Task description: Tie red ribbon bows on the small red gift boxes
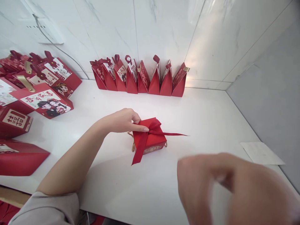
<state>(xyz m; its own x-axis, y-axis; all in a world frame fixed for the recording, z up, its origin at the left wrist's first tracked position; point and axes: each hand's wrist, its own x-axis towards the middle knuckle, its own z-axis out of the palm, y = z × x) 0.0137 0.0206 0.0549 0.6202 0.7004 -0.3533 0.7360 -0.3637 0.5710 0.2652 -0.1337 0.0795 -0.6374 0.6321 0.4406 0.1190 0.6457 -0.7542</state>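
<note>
A small red gift box (152, 142) with a gold-patterned side and twisted cord handles rests on the white table. Over its lid runs a red ribbon (141, 149), crossed or knotted near the middle, one end hanging over the front and the other stretching right. My left hand (127, 121) grips the box from the left, its thumb pressed on the ribbon by the knot and its other fingers mostly hidden behind. My right hand (232, 184) is close to the camera at the lower right, apart from the box. It is bent and blurred, so I cannot make out its fingers clearly.
Several red triangular gift boxes (142, 78) stand in a row by the tiled wall. More red printed boxes (50, 101) crowd the left side. A white paper sheet (262, 153) lies at the right table edge. A grey cable (62, 50) hangs along the wall.
</note>
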